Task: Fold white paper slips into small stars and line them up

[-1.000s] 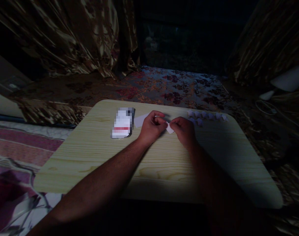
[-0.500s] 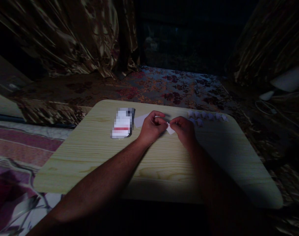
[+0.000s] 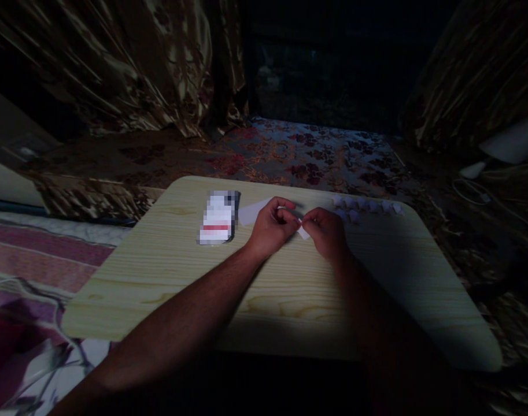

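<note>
A small piece of white paper is pinched between my two hands, above the middle of the table. My left hand grips its left side with thumb and forefinger. From the right, my right hand pinches the same paper, its fingers curled inward. The fingertips hide most of the paper, so its folds cannot be made out. Behind my left hand lies a flat pale strip of paper, partly covered by that hand. Several small, puffy, pale folded paper pieces sit beyond my right hand in two uneven rows.
A pixelated white object with a red band and dark edge lies left on the light wooden table. Patterned cloth and curtains are behind. A lamp stands right; cables trail over striped bedding at left.
The hands stay together and the paper between them has turned slightly, showing a narrower part. The whole view has shifted a little.
</note>
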### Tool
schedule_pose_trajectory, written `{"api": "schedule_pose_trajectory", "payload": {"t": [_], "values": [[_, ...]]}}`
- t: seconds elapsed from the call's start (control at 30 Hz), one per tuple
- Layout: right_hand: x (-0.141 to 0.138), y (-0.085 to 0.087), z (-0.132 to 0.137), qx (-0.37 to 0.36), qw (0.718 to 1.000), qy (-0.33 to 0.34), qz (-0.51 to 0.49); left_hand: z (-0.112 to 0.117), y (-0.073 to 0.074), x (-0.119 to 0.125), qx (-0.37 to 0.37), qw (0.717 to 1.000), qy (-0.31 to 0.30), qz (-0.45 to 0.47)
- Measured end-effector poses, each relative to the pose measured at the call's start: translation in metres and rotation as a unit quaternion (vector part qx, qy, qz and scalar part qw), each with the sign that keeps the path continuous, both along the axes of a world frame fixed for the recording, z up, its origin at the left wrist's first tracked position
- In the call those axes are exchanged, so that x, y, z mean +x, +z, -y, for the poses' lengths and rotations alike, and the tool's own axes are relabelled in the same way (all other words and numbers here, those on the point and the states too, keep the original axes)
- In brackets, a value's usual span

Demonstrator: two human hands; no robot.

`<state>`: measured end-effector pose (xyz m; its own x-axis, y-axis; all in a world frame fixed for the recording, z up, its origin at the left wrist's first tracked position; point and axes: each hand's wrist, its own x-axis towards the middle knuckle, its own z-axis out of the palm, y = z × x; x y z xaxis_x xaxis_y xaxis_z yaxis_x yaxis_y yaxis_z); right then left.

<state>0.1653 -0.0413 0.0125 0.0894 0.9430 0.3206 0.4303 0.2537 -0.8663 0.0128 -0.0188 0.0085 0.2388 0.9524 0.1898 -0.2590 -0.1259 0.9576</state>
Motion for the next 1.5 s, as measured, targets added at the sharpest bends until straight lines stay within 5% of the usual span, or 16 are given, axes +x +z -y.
{"api": "schedule_pose_trajectory", "payload": {"t": [0.43,0.83,1.5], "values": [[0.0006,-0.0047,-0.0062,-0.068,0.983,0.028,-0.170,-0.0037,0.0031,-0.0025,-0.020,0.997,0.077,-0.003],[-0.0003,-0.0029,-0.0029,-0.032,0.993,0.010,-0.112,-0.0028,0.0033,-0.0010,-0.070,0.997,0.005,0.022],[0.0013,-0.0017,-0.0020,-0.026,0.995,0.001,-0.093,-0.0017,-0.0017,-0.0024,-0.035,0.999,0.027,-0.028]]}}
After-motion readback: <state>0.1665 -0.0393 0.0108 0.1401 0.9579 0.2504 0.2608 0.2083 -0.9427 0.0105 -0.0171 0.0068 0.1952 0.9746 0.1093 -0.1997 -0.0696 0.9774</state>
